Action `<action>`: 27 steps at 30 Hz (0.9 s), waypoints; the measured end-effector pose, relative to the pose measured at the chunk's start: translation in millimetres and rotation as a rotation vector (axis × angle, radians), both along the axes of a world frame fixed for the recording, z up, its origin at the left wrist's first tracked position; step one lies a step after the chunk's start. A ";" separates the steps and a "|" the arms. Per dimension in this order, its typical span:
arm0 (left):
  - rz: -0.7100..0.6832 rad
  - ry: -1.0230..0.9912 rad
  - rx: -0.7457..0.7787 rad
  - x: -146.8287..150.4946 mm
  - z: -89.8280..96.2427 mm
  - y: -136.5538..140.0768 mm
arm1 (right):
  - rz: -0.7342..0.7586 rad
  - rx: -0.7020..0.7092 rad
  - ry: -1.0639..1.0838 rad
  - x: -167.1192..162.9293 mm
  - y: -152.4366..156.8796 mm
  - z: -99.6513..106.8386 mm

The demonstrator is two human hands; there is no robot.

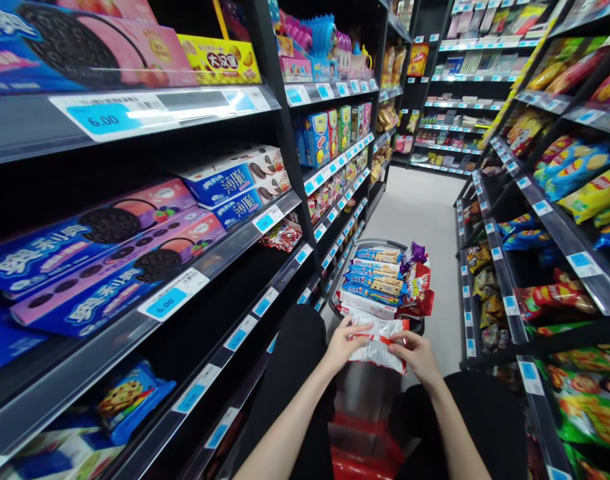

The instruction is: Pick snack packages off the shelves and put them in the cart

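Note:
Between my two hands is a white and red snack packet (379, 353), held over the near edge of a dark basket (341, 273). My left hand (345, 343) grips the packet's left side, thumb and fingers closed on it. On the other side my right hand (415, 353) pinches the right edge. Just beyond lie several blue cookie packs (375, 287) stacked in the basket. Red snack bags (419, 290) and a purple bag (415, 255) fill its right side. A white box (372, 307) lies across the near end, partly behind the packet.
Shelves on the left carry blue and pink cookie boxes (109, 233), blue and white thin-cookie boxes (239, 180) and a blue cookie bag (135, 400). Chip bags (575, 167) fill the right shelves. A grey floor aisle (415, 200) runs to a back shelf. Something red (365, 453) sits between my knees.

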State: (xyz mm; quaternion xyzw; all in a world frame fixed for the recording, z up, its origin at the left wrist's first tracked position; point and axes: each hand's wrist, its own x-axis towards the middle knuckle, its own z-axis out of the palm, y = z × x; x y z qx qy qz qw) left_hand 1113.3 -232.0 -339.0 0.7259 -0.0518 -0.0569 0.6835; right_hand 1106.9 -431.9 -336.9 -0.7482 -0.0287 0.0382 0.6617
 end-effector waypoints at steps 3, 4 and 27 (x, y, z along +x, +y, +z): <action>0.068 -0.047 0.006 0.1 0.2 -2.1 | -0.034 -0.040 -0.059 -2.7 2.6 -1.3; 0.087 -0.060 0.004 0.6 0.1 -2.8 | -0.043 -0.061 -0.084 -3.1 3.3 -1.8; 0.212 -0.108 0.101 4.0 -4.8 -8.6 | -0.142 -0.353 -0.138 2.7 13.4 -9.1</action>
